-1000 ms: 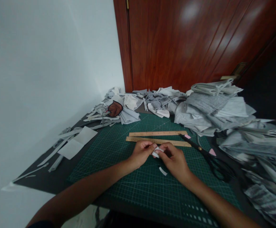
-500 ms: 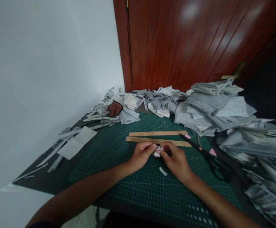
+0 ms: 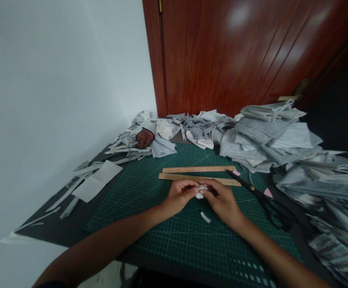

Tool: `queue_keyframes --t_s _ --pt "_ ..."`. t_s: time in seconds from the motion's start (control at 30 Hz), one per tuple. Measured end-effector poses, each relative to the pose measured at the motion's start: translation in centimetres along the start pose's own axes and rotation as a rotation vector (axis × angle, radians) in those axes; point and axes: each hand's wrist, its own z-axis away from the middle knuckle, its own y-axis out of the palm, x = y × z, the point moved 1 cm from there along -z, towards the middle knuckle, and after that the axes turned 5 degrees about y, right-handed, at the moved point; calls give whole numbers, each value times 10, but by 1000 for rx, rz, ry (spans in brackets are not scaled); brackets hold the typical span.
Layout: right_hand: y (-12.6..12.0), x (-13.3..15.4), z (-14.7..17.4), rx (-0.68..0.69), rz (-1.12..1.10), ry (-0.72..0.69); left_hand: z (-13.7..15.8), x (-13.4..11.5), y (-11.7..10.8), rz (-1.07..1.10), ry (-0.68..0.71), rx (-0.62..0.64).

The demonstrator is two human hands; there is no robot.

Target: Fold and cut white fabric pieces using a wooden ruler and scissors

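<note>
Over the middle of the green cutting mat [image 3: 150, 240], a small folded piece of white fabric [image 3: 200, 194] is pinched between my two hands. My left hand [image 3: 178, 196] grips its left side with thumb and fingertips. On the other side my right hand [image 3: 221, 200] has thumb and forefinger closed on it. Part of the piece is hidden by the fingers. Just below the hands a short white strip [image 3: 205, 217] lies on the mat. Two wooden rulers, the upper ruler [image 3: 197, 169] and the lower ruler [image 3: 174, 177], rest just beyond the hands.
Black-handled scissors [image 3: 266, 202] lie to the right, with two pink chalk-like pieces [image 3: 268, 193] near them. Grey fabric piles [image 3: 269, 138] line the back and right. Fabric scraps [image 3: 164, 130], a brown mesh piece [image 3: 144, 138] and pale rectangles [image 3: 97, 182] are at left.
My left fingers have shifted slightly right, closer to the right hand, and the fabric piece has turned a little between the fingertips. Everything else stays in place.
</note>
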Motion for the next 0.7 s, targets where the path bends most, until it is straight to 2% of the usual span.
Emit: queue_keyframes --t_s 0.3,0.53,0.7 --pt "-1 -7 -2 16 -29 -12 0 6 1 54 -12 11" --pt "-2 1 -4 103 -1 -70 -1 5 1 65 -17 0" --pt "-1 -4 -2 59 -13 -35 -3 6 2 99 -37 -21"
